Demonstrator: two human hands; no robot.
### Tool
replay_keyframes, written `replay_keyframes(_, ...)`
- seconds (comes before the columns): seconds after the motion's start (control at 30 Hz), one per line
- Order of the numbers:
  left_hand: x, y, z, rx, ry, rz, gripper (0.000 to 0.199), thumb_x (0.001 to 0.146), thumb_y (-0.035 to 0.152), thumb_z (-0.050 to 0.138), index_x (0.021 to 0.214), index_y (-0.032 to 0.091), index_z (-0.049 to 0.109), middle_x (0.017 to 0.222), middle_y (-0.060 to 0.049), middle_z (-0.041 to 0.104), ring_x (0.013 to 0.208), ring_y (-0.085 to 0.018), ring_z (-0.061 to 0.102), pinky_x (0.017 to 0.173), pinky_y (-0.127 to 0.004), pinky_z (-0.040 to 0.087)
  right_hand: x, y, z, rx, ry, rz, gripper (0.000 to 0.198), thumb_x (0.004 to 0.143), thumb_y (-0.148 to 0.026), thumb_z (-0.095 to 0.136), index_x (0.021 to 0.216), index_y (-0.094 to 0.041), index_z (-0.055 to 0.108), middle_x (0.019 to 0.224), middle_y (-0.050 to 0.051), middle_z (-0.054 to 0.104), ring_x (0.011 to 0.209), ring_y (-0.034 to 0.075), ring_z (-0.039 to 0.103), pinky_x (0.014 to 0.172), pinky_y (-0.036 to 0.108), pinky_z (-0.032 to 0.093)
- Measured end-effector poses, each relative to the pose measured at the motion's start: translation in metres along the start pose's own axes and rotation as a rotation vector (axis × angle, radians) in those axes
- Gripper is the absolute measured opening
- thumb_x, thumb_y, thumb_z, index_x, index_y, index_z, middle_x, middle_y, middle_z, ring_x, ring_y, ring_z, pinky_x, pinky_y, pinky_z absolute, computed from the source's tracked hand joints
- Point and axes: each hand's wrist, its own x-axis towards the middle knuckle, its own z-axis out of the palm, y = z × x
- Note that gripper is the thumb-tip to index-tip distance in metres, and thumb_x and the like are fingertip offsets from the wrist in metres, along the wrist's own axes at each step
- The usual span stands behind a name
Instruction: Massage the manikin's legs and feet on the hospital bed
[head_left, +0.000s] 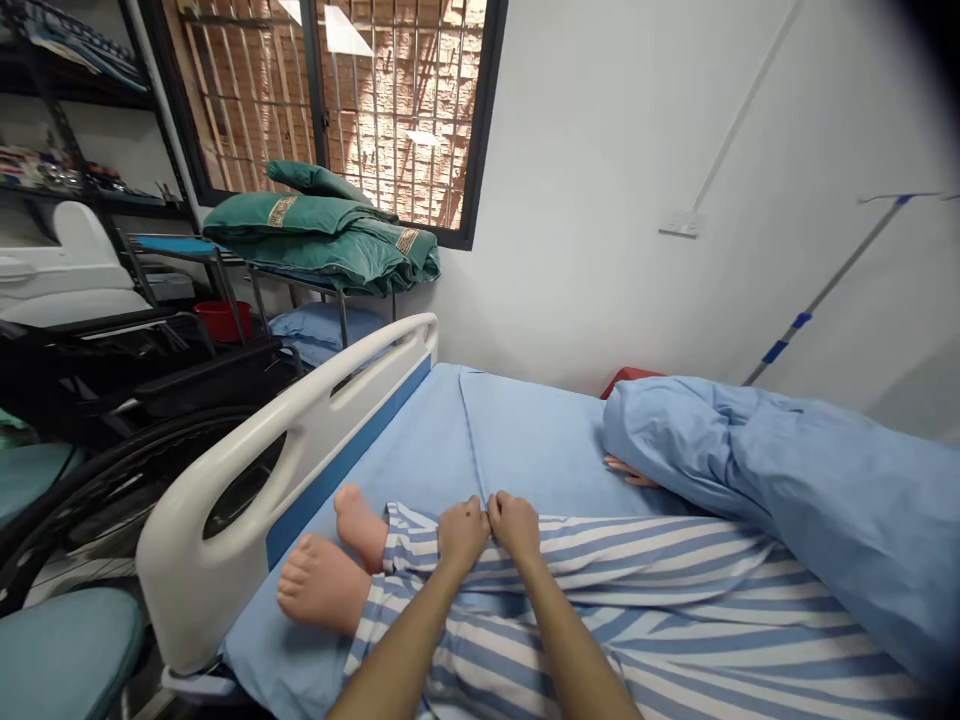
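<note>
Nearest, both hands meet on the striped trousers (pixel 600 590) of a manikin lying on the bed (pixel 487 430). The left hand (pixel 463 533) and right hand (pixel 516 523) are each closed, pinching the blue-and-white fabric at the far leg. Bare feet (pixel 330 570) poke from the cuffs beside the white bed rail (pixel 285 440). A blue blanket (pixel 787 470) lies bunched further right. Beyond, folded green quilts (pixel 322 235) sit on a rack.

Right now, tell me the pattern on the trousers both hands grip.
Blue and white stripes on the trousers, clearest in the head view.
</note>
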Motion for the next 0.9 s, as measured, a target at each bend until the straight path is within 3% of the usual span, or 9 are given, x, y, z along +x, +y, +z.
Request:
replay_keyframes(0.1,0.002,-0.003,0.002,-0.050,0.023,0.010,0.022,0.075,0.027,0.034,0.082,0.020,0.053,0.075,-0.004,0.060,0.071,-0.017,0.054,0.062,-0.026,0.033,0.003,0.001,-0.002,0.017,0.010,0.014,0.039,0.081,-0.036,0.029,0.064,-0.018,0.058,0.060,0.006,0.060,0.053,0.012,0.051,0.049,0.024,0.020)
replay_keyframes(0.17,0.008,-0.002,-0.002,-0.128,0.019,-0.055,0.020,0.073,0.030,0.036,0.074,0.020,0.054,0.071,-0.003,0.059,0.068,-0.015,0.053,0.058,-0.024,0.031,0.004,0.002,-0.002,0.050,0.020,0.019,0.039,0.082,-0.036,0.029,0.063,-0.018,0.057,0.061,0.005,0.060,0.054,0.012,0.051,0.049,0.023,0.021)
replay_keyframes(0.27,0.021,0.007,-0.012,-0.266,0.013,-0.161,0.020,0.072,0.033,0.039,0.065,0.020,0.053,0.065,0.000,0.058,0.062,-0.012,0.050,0.052,-0.021,0.028,0.005,0.004,-0.004,0.124,0.031,0.020,0.039,0.082,-0.036,0.028,0.061,-0.018,0.056,0.062,0.004,0.060,0.055,0.011,0.049,0.050,0.023,0.021)
replay_keyframes(0.37,0.026,0.019,-0.016,-0.324,0.046,-0.150,0.022,0.072,0.035,0.039,0.064,0.020,0.052,0.063,0.001,0.057,0.061,-0.010,0.048,0.051,-0.021,0.026,0.007,0.008,-0.006,0.216,0.048,0.035,0.041,0.083,-0.034,0.026,0.059,-0.017,0.055,0.062,0.004,0.060,0.055,0.010,0.048,0.052,0.023,0.022)
replay_keyframes(0.6,0.003,0.033,0.006,-0.116,0.026,-0.084,0.025,0.077,0.030,0.030,0.080,0.021,0.054,0.073,-0.004,0.060,0.070,-0.017,0.053,0.058,-0.026,0.031,0.010,0.014,-0.005,0.372,0.104,0.101,0.047,0.083,-0.039,0.020,0.051,-0.018,0.047,0.049,0.000,0.052,0.048,0.010,0.042,0.050,0.022,0.023)
replay_keyframes(0.9,0.003,0.033,0.003,-0.084,0.013,-0.062,0.026,0.079,0.029,0.028,0.084,0.020,0.053,0.075,-0.005,0.060,0.073,-0.018,0.054,0.060,-0.028,0.033,0.009,0.014,-0.002,0.431,0.105,0.088,0.042,0.081,-0.037,0.024,0.048,-0.017,0.042,0.046,-0.002,0.046,0.045,0.009,0.036,0.047,0.022,0.020)
